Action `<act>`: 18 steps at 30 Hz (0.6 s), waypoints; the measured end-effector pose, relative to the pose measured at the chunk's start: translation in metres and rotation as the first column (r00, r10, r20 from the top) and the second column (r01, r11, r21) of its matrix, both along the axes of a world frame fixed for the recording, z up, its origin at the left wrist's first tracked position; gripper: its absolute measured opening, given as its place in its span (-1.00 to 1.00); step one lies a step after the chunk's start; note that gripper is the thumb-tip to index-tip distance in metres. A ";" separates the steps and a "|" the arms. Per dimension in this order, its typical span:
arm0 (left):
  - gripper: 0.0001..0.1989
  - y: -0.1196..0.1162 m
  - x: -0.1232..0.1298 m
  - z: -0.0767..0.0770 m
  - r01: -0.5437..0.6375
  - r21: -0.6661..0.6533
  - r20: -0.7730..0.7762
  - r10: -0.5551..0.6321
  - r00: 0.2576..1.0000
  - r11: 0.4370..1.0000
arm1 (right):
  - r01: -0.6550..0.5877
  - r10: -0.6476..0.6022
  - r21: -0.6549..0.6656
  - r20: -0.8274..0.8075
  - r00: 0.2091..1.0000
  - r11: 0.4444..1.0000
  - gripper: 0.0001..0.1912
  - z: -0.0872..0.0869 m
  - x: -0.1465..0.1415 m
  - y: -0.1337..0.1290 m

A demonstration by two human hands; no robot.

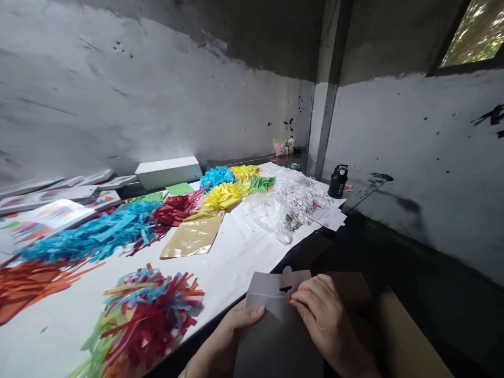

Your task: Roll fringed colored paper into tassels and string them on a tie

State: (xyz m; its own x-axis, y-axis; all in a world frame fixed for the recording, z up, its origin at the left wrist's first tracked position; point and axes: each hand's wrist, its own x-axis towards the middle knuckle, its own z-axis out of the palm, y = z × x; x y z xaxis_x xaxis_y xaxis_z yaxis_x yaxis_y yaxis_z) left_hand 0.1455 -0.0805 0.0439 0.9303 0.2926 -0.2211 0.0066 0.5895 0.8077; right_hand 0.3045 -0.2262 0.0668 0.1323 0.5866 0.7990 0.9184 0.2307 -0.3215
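Note:
A flat white card packet (275, 336) with a hanging slot and a rounded tab at its top is held upright near the bottom of the view. My left hand (232, 331) grips its left edge, thumb lying on the front face. At the upper right edge is my right hand (321, 315), its fingers pinched together beside the slot. To the left, a mixed multicolour bundle of paper strips (153, 315) lies on the white table (220, 278).
Blue strips (98, 231), orange strips (35, 283), red strips (175, 210) and yellow strips (224, 197) cover the table's left and middle. A gold sheet (192, 236), clear plastic (268, 210), a black bottle (337, 181) and a white box (169, 173) lie beyond. Cardboard (409, 336) is at lower right.

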 end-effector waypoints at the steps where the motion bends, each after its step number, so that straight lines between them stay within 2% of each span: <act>1: -0.47 0.001 0.000 -0.003 -0.011 0.004 -0.007 0.011 1.000 1.000 | 0.013 -0.012 -0.009 0.024 1.000 1.000 -0.84 0.000 0.000 0.000; 4: -0.55 0.006 0.000 -0.011 -0.044 0.019 -0.057 0.045 0.997 0.999 | 0.007 -0.005 -0.048 0.051 0.999 0.999 -0.85 -0.002 0.002 -0.001; 6: -0.59 0.008 0.000 -0.015 -0.026 0.027 -0.072 0.028 0.997 0.999 | -0.015 0.017 -0.059 0.049 0.999 0.998 -0.82 -0.003 0.004 -0.003; 13: -0.49 0.025 0.011 -0.023 0.106 0.086 -0.059 -0.101 0.993 0.991 | -0.058 0.058 -0.022 0.013 0.998 0.998 -0.83 -0.001 0.007 -0.009; 18: -0.49 0.032 0.015 -0.023 0.097 0.096 -0.061 -0.091 0.994 0.991 | -0.049 0.050 -0.058 0.023 0.998 0.997 -0.83 0.001 0.002 -0.003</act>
